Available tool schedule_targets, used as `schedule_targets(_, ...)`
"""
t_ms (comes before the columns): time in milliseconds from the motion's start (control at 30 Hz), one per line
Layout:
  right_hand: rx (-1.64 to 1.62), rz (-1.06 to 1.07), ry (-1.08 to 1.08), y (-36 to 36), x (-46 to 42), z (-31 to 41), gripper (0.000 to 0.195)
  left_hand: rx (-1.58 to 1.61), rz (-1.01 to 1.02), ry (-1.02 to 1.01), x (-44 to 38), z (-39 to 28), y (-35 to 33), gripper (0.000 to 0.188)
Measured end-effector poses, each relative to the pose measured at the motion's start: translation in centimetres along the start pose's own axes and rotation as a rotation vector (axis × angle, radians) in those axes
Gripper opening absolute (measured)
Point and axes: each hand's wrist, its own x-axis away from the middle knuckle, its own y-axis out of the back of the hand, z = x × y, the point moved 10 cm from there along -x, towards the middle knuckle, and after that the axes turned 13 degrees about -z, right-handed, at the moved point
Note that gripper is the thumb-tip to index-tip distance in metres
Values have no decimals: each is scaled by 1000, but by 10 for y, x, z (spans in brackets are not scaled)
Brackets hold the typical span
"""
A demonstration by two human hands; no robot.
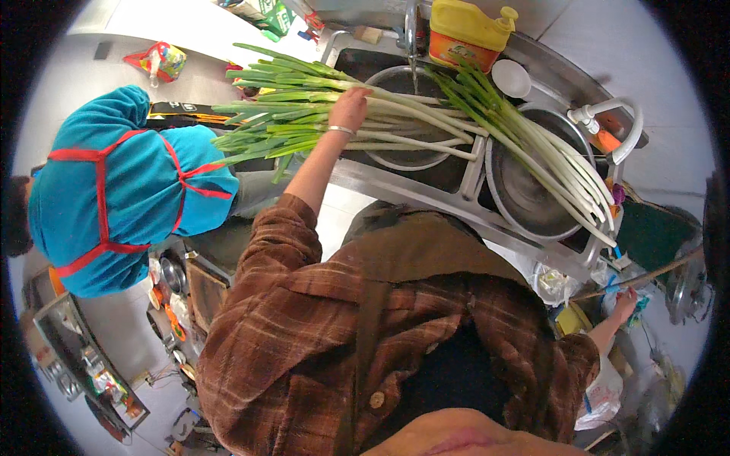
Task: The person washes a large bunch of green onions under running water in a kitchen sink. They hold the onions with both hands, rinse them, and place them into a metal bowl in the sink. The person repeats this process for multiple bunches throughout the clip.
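My left hand [349, 108] lies on a large bundle of green onions [296, 117] spread across a round metal basin [393, 162] in the left sink; whether its fingers are closed round any stalks is unclear. Water runs from the metal faucet [411, 28] into that basin. A second bundle of green onions [530, 148] rests slantwise across another metal basin [510, 219] in the right sink, its white ends over the rim. Far to the lower right, my right hand [625, 305] is beside a bluish-green thing too small to name; its grip is not plain.
A yellow plastic jug [470, 34] and a white bowl [511, 78] stand behind the sinks. A white curved faucet [627, 131] is at the right. Another person in a blue top [131, 182] stands close on the left. Plastic bags [601, 393] lie at the lower right.
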Motion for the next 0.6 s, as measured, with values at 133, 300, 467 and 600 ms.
schedule_targets(133,-216,127,263,-21,8,24,23,-163,191,-144,-41,13,-54,25)
schedule_targets(300,-270,279,361,-53,109,168,23,-503,520,-181,-44,45,-89,35)
schedule_targets(467,-205,365,553,-64,227,306,22,-363,492,-350,-52,40,-81,31)
schedule_targets(600,-237,404,748,-87,303,392,19,-141,310,-475,-64,-3,-28,24)
